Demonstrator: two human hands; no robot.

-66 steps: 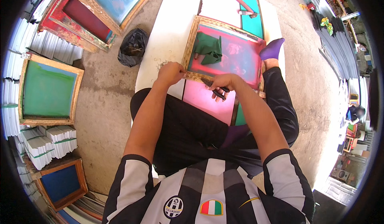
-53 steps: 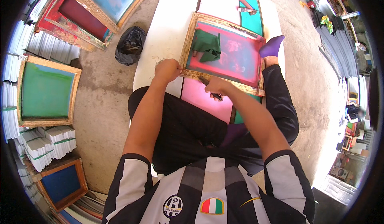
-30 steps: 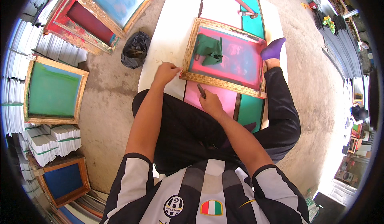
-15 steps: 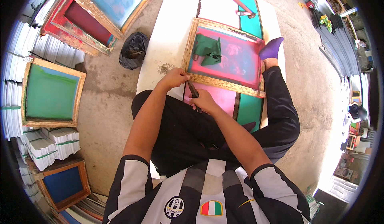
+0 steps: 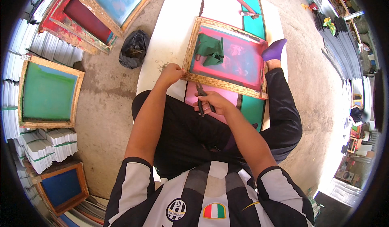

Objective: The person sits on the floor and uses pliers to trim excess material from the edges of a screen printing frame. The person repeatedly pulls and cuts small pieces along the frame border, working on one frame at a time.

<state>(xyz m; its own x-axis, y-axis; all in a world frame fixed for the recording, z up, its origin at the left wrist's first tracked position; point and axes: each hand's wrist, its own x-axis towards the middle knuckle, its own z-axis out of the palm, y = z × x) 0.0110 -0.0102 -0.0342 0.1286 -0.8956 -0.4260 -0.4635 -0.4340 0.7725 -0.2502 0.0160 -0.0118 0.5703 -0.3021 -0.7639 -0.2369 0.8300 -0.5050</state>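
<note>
White tabletop (image 5: 165, 36) vanishes beneath the frame (image 5: 227, 85), which left fingers (image 5: 179, 70) perhaps touch.

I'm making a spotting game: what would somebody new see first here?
Probably the pink screen in its wooden frame, upper middle, with a dark green cloth on its left part. Just below, the right hand holds dark pliers, and the left hand is at the frame's lower left corner. Then the purple sock beside the frame's right edge.

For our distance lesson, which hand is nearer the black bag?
Left: the left hand is to the right of the black bag; the right hand is farther right.
</note>
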